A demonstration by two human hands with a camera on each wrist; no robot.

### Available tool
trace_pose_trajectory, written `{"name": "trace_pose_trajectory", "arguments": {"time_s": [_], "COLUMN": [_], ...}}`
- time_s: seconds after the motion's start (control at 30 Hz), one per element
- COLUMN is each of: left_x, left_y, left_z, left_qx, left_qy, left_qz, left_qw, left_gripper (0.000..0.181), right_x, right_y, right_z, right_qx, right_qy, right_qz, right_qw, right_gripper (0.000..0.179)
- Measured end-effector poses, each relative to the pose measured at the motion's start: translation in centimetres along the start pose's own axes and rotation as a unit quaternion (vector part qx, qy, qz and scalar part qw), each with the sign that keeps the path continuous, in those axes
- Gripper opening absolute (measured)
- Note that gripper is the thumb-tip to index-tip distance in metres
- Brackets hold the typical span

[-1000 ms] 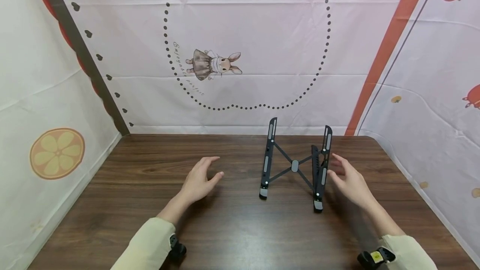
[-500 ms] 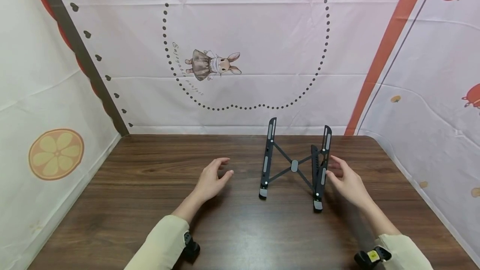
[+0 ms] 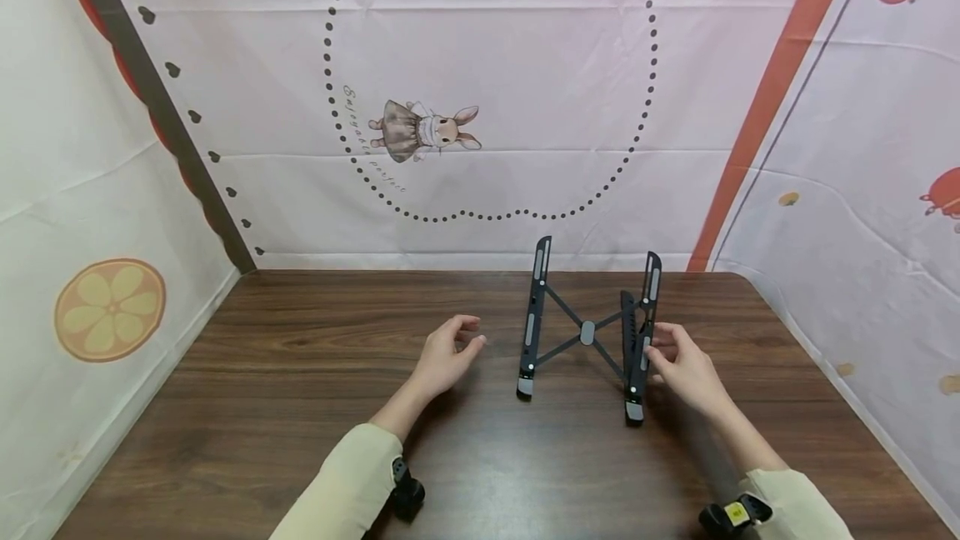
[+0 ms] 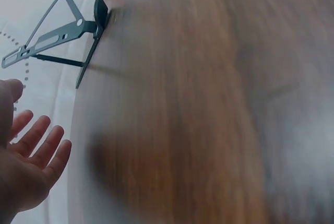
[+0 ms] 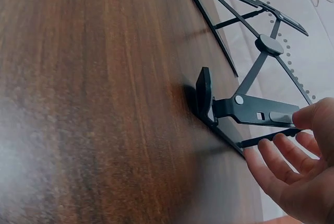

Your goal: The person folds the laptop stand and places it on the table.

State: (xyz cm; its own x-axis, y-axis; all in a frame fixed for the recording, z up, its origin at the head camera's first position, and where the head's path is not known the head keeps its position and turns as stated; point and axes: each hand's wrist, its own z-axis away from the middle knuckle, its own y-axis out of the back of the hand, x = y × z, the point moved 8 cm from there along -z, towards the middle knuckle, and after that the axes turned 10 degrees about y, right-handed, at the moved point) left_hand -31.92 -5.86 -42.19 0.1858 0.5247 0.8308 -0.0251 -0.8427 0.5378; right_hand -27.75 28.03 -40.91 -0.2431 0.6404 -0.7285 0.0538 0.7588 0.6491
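Note:
A black folding laptop stand (image 3: 588, 332) stands unfolded on the table, its crossed bars joined at a grey hub between two raised side rails. At its right rail (image 3: 651, 282), my right hand (image 3: 690, 372) has the thumb over the edge and the fingers behind and under it, pinching the rail. In the right wrist view the thumb meets the rail beside a grey pad (image 5: 281, 117), with the fingertips close to the lower strut. My left hand (image 3: 442, 361) is held over the table, left of the stand and apart from it, fingers relaxed with nothing in them.
The dark wood-grain table (image 3: 300, 340) ends at a pale printed cloth (image 3: 495, 90) behind. More cloth hangs at the left (image 3: 112, 190) and right (image 3: 862, 190) sides. Each wrist wears a black camera.
My left hand has moved right, toward the stand. My right hand has come in to the right rail, its thumb now over the edge. The stand has stayed in place.

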Motion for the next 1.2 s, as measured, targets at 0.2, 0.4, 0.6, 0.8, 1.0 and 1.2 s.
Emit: {"name": "trace_pose_trajectory", "arguments": {"time_s": [0.2,0.4,0.6,0.8,1.0,1.2], "left_x": [-0.2,0.0,0.4,1.0,1.3,1.7], "left_y": [-0.8,-1.4,-2.3,-3.5,-4.5,-5.2], "left_z": [-0.4,-0.8,-1.3,-1.8,-2.1,-2.2], "left_qx": [-0.019,-0.024,-0.023,-0.034,-0.042,-0.049], "left_qy": [0.035,0.04,0.044,0.05,0.065,0.081], "left_qz": [0.012,0.021,0.027,0.044,0.06,0.077], "left_qw": [0.9992,0.9987,0.9984,0.9972,0.9952,0.9925], "left_gripper": [0.032,0.03,0.029,0.028,0.027,0.027], "right_x": [0.3,0.4,0.4,0.6,0.6,0.5], "right_y": [-0.5,-0.8,-1.0,-0.9,-0.8,-0.8], "right_z": [0.0,0.0,0.1,0.1,0.2,0.3], "right_qx": [-0.002,-0.002,-0.001,0.01,0.009,0.011], "right_qy": [-0.02,-0.033,-0.039,-0.043,-0.048,-0.052], "right_qz": [-0.026,-0.052,-0.057,-0.071,-0.08,-0.079], "right_qw": [0.9995,0.9981,0.9976,0.9965,0.9956,0.9955], "right_gripper": [0.04,0.039,0.04,0.038,0.036,0.036]}}
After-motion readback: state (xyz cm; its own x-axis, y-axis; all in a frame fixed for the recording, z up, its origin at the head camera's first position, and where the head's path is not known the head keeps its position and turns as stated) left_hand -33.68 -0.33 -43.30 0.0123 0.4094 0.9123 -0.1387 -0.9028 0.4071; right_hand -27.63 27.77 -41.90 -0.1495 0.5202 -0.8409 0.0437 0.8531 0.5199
